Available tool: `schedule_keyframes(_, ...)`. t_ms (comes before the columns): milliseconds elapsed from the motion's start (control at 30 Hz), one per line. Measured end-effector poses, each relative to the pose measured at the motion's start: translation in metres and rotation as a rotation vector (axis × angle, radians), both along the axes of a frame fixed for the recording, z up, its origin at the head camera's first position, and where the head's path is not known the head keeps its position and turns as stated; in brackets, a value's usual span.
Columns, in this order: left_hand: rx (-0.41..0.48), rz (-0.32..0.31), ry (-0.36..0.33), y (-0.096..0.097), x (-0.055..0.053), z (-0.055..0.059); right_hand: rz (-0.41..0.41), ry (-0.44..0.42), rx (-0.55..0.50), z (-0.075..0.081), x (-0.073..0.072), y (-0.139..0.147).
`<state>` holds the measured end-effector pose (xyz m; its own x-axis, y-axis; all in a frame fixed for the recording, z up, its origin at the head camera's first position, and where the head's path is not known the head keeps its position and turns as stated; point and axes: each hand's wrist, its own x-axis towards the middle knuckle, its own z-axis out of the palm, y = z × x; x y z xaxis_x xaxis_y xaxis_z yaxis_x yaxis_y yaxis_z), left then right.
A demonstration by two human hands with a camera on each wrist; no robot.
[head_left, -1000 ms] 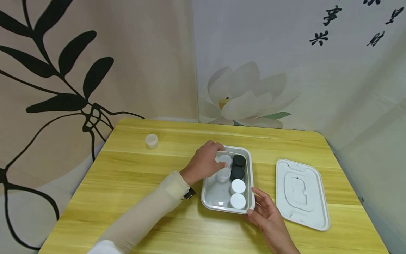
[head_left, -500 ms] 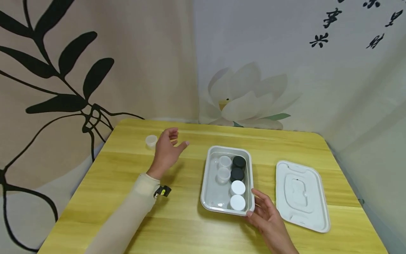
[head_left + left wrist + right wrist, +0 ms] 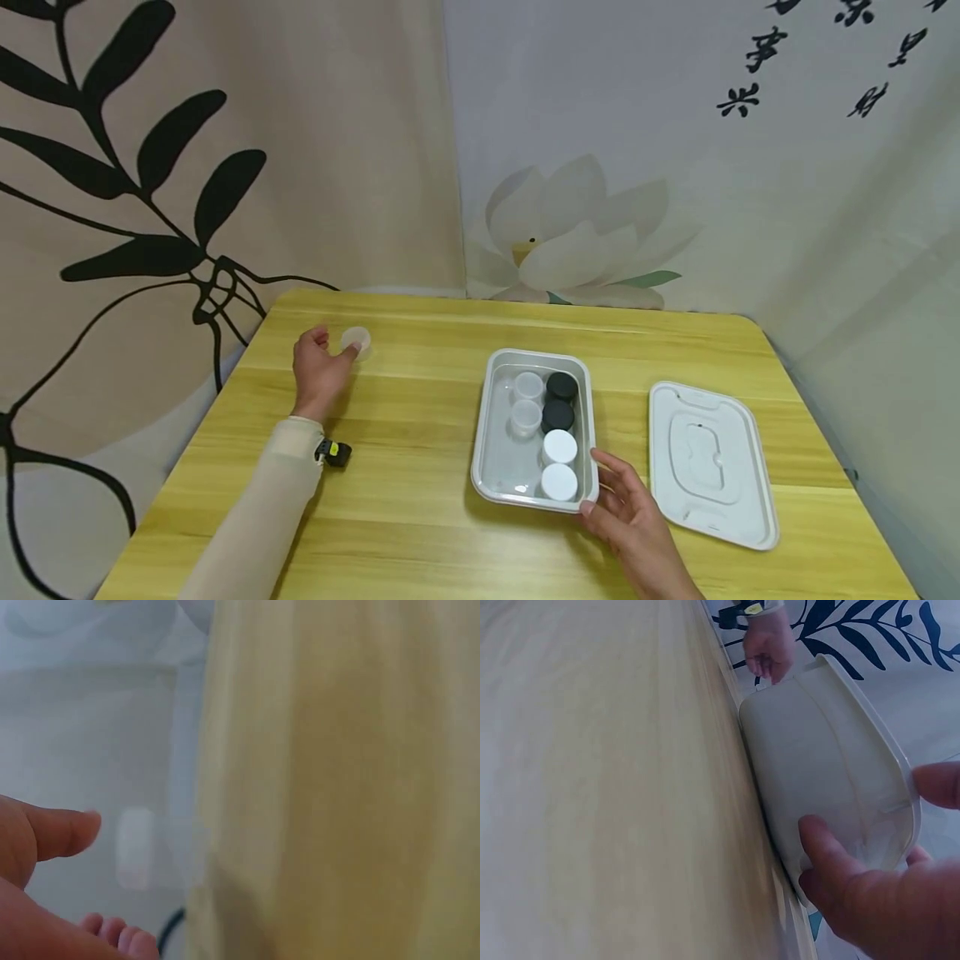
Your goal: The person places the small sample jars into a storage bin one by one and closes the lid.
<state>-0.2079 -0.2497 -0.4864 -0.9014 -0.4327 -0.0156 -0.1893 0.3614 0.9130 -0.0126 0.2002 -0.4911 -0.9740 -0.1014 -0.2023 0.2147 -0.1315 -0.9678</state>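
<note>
My left hand (image 3: 318, 379) is at the far left of the table, its thumb and fingers spread beside a small translucent jar (image 3: 356, 340). In the left wrist view a gap shows between the thumb and the jar (image 3: 136, 847). My right hand (image 3: 633, 529) grips the near right corner of a pale rectangular tray (image 3: 495, 471), thumb at the rim and fingers against the outer side. Inside the tray stand two translucent jars (image 3: 525, 417), two black-topped jars (image 3: 558, 415) and two white-topped jars (image 3: 559, 481). The right wrist view shows mostly the tray's outer wall (image 3: 802, 750).
A white lid (image 3: 712, 467) lies flat to the right of the tray. Wood-grain tabletop (image 3: 405, 500) stretches between the left arm and the tray. Printed curtains (image 3: 360, 167) hang behind the table's back edge.
My left hand has left the tray's far side and moved left to the lone translucent jar. My right hand stays at the tray's corner.
</note>
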Motion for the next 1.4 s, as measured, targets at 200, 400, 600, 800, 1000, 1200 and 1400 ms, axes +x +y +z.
schedule_keyframes(200, 0.155, 0.012, -0.040, -0.008, -0.009, -0.014, -0.008, -0.003, 0.006, 0.000, 0.000, 0.000)
schedule_keyframes(400, 0.222, -0.026, -0.030, -0.008, -0.016, -0.019, -0.008, -0.003, 0.000, 0.001, 0.000, 0.000)
schedule_keyframes(600, 0.254, -0.067, -0.020, -0.008, -0.020, -0.023, -0.001, 0.003, -0.004, 0.000, 0.000, 0.001)
schedule_keyframes(800, 0.262, -0.065, -0.023, -0.009, -0.021, -0.026, 0.021, 0.037, -0.011, -0.001, 0.000, 0.002)
schedule_keyframes(1000, 0.300, -0.086, -0.038, -0.006, -0.016, -0.023, 0.025, 0.039, -0.008, -0.001, 0.001, 0.003)
schedule_keyframes(1200, 0.396, -0.153, 0.020, 0.009, -0.012, -0.013, 0.018, 0.025, -0.008, 0.000, 0.000, 0.002)
schedule_keyframes(1400, 0.454, -0.241, 0.044, 0.037, -0.001, 0.010, 0.006, 0.013, -0.001, 0.000, 0.000, 0.001)
